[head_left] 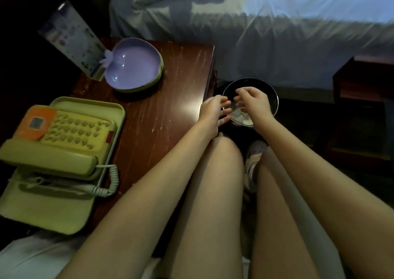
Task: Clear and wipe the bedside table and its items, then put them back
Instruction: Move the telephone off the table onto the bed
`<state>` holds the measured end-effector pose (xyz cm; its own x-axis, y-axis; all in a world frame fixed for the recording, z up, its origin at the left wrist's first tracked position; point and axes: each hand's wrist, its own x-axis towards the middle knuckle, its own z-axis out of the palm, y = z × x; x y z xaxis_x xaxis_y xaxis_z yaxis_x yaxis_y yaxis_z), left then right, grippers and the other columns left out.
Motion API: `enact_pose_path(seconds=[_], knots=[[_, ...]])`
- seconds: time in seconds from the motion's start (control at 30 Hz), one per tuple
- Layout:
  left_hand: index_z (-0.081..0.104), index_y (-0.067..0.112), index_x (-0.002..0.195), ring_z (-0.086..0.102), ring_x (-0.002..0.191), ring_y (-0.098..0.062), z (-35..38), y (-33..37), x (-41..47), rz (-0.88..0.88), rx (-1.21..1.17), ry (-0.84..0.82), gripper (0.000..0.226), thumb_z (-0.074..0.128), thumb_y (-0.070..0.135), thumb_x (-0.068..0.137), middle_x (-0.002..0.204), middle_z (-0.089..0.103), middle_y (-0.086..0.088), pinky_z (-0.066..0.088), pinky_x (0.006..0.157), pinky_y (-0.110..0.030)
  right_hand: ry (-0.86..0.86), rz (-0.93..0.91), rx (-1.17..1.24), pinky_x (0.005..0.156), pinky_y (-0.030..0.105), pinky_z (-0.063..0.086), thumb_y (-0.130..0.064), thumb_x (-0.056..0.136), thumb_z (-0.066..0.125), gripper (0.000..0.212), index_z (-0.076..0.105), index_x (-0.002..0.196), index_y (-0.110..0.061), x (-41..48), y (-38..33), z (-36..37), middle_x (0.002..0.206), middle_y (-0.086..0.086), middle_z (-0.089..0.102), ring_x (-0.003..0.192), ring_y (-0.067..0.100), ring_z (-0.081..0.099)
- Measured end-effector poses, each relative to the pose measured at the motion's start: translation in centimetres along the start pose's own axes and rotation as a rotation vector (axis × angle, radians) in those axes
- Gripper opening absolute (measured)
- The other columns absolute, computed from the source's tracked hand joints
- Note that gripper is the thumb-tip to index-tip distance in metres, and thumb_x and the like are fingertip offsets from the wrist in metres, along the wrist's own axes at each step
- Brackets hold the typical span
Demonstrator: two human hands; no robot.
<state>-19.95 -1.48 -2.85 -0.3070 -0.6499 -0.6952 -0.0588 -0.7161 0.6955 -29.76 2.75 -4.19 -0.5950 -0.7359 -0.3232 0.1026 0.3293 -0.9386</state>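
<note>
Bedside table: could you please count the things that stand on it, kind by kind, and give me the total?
Telephone: 1
Tray: 1
Dishes: 2, a purple dish stacked in a green dish
Printed card: 1
Total: 5

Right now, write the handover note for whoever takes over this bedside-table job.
Left hand: open, holding nothing, over the round dark bin on the floor beside the scratched reddish-brown wooden bedside table.
Right hand: open, over the same bin.
On that table: purple apple-shaped bowl stacked on a green bowl, printed upright card, yellow-green corded telephone on a pale green tray.
Done: cannot tell whether wiped; items stand on the table.
Left, if unwiped: clear, wipe table and items, put back.
</note>
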Motion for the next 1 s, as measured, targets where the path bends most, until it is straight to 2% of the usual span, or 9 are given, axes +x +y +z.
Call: enact_pose_path(seconds=[0.23,0.4,0.47,0.53,0.63,0.73,0.87,0.93,1.0], knots=[[0.059,0.015,0.092,0.059,0.075,-0.012,-5.2,1.5,-4.8,0.066,-0.08,-0.006,0.013,0.046,0.02,0.094,0.088,0.064,0.002,0.047,0.062,-0.024,-0.106,-0.115,-0.064,0.054,0.014,0.042,-0.014,0.093,0.051,0.014,0.061,0.083,-0.015,-4.3,-2.7,4.7,0.071,-0.002,0.059,0.061,0.006,0.055],[0.057,0.014,0.1,0.06,0.079,-0.013,-10.4,2.1,-8.0,0.138,-0.125,0.051,0.015,0.044,0.02,0.095,0.092,0.063,0.001,0.048,0.067,-0.025,-0.21,-0.165,-0.147,0.065,0.019,0.046,-0.015,0.093,0.051,0.02,0.063,0.099,-0.001,-7.3,-3.4,8.2,0.073,0.0,0.06,0.061,0.007,0.055],[0.058,0.016,0.096,0.06,0.079,-0.013,-12.4,2.1,-9.0,0.151,-0.144,0.08,0.015,0.043,0.02,0.096,0.091,0.063,0.002,0.048,0.068,-0.025,-0.255,-0.186,-0.19,0.056,0.011,0.042,-0.016,0.094,0.05,0.023,0.063,0.103,0.0,-8.3,-3.7,9.5,0.072,-0.001,0.06,0.053,-0.001,0.054],[0.058,0.019,0.092,0.06,0.078,-0.012,-14.5,2.1,-10.0,0.174,-0.176,0.113,0.017,0.041,0.02,0.097,0.09,0.063,0.002,0.046,0.066,-0.025,-0.311,-0.214,-0.237,0.049,0.006,0.037,-0.016,0.095,0.049,0.022,0.063,0.104,-0.001,-9.2,-4.0,10.9,0.072,-0.002,0.059,0.052,-0.002,0.053],[0.058,0.02,0.089,0.058,0.075,-0.013,-17.6,1.7,-11.3,0.221,-0.222,0.178,0.02,0.04,0.018,0.097,0.087,0.062,0.002,0.045,0.063,-0.024,-0.386,-0.256,-0.291,0.049,0.006,0.037,-0.016,0.096,0.049,0.022,0.061,0.106,0.0,-10.5,-4.7,12.9,0.073,-0.001,0.058,0.059,0.008,0.051],[0.058,0.02,0.088,0.057,0.071,-0.011,-20.6,1.1,-12.5,0.248,-0.268,0.249,0.021,0.04,0.018,0.097,0.086,0.062,0.003,0.044,0.06,-0.022,-0.448,-0.28,-0.321,0.049,0.006,0.038,-0.015,0.096,0.05,0.022,0.06,0.108,0.0,-11.3,-4.8,15.1,0.077,0.002,0.058,0.061,0.008,0.05],[0.058,0.019,0.088,0.057,0.068,-0.009,-24.0,0.1,-14.2,0.254,-0.332,0.339,0.019,0.041,0.019,0.097,0.085,0.062,0.004,0.044,0.059,-0.02,-0.522,-0.332,-0.42,0.064,0.017,0.041,-0.019,0.094,0.053,0.018,0.061,0.105,-0.008,-11.6,-4.7,18.0,0.091,0.005,0.06,0.069,0.007,0.052],[0.059,0.019,0.089,0.057,0.07,-0.01,-25.6,-0.3,-15.1,0.282,-0.352,0.386,0.02,0.041,0.017,0.098,0.087,0.063,0.003,0.044,0.063,-0.022,-0.552,-0.342,-0.461,0.072,0.021,0.042,-0.02,0.093,0.055,0.024,0.06,0.112,-0.007,-11.4,-4.8,19.4,0.096,0.002,0.059,0.08,0.009,0.054],[0.059,0.019,0.09,0.054,0.064,-0.009,-27.2,-0.7,-15.9,0.319,-0.348,0.443,0.022,0.039,0.013,0.098,0.086,0.063,0.002,0.04,0.059,-0.02,-0.577,-0.354,-0.522,0.079,0.024,0.043,-0.025,0.093,0.056,0.031,0.056,0.119,-0.009,-11.1,-4.7,20.7,0.103,0.002,0.058,0.091,0.01,0.053]])
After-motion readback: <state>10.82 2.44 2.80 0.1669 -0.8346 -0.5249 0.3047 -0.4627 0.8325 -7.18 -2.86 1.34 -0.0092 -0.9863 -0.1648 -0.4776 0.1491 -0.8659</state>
